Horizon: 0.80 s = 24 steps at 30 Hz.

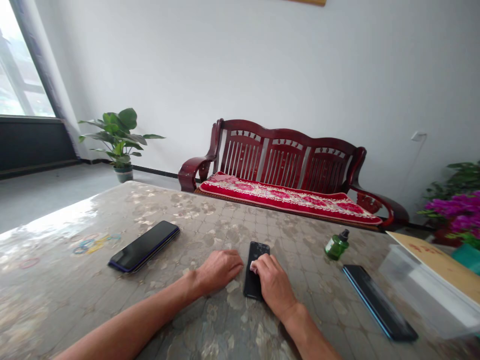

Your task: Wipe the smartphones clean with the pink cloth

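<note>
In the middle of the table, a black smartphone lies flat with its long side pointing away from me. Several whitish specks or droplets show on its far end. My right hand rests over its right side, closed on a small pale pink wad of tissue or cloth that touches the screen. Just left of the phone, my left hand lies on the table, fingers loosely extended toward the phone's edge and holding nothing visible. Whether its fingertips touch the phone I cannot tell.
Stacked dark phones and coloured rubber bands lie left. To the right are a green pump bottle, another phone and a clear plastic box under a tan envelope. A wooden bench stands beyond the table.
</note>
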Each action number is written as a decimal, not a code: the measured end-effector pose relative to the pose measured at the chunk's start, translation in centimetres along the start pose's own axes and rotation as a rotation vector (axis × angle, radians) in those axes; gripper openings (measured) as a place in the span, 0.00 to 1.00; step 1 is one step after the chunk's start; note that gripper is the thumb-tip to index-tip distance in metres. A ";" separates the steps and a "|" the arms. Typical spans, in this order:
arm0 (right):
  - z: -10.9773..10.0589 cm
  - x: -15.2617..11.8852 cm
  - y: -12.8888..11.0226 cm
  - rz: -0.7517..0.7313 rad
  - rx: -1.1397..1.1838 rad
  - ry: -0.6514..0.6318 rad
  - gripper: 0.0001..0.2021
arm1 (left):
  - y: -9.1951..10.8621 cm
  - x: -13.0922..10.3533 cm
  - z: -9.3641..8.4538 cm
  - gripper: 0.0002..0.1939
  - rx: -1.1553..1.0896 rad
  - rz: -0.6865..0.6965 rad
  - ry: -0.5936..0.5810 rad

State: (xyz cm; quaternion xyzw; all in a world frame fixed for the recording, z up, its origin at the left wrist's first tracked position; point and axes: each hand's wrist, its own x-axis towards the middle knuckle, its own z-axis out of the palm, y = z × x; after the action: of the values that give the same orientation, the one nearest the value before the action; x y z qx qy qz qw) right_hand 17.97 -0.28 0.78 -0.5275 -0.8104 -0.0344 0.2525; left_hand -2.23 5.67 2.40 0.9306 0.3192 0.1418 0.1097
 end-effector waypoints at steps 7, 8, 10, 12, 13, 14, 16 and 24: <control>-0.2 0.3 -0.2 0.002 -0.018 0.000 0.12 | -0.8 4.1 -1.0 0.30 0.076 0.189 -0.067; -0.2 0.4 -0.1 -0.001 -0.019 -0.002 0.12 | -0.9 4.9 -1.0 0.33 0.095 0.241 -0.084; 0.0 0.3 0.0 -0.004 -0.028 -0.001 0.12 | -1.2 6.4 -0.9 0.40 0.141 0.318 -0.153; 0.1 0.3 0.2 -0.007 -0.025 0.005 0.12 | -1.3 7.7 -0.6 0.45 0.190 0.348 -0.227; 0.1 0.3 0.2 -0.008 -0.016 0.008 0.12 | -1.3 8.2 -0.4 0.45 0.208 0.358 -0.257; 0.1 0.3 0.3 -0.010 -0.005 0.010 0.12 | -1.3 8.6 -0.2 0.44 0.218 0.365 -0.279; 0.1 0.3 0.3 -0.021 0.016 0.010 0.12 | -1.1 9.3 0.2 0.42 0.221 0.375 -0.303; -0.6 0.3 1.0 -0.098 0.052 0.003 0.11 | -0.4 9.8 -0.2 0.36 0.225 0.301 -0.324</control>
State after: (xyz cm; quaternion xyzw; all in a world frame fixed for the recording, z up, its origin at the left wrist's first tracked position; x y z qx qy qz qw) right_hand 18.97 0.20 1.25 -0.4804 -0.8356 -0.0265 0.2651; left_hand 4.89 12.14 4.41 0.9846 0.1689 -0.0310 0.0326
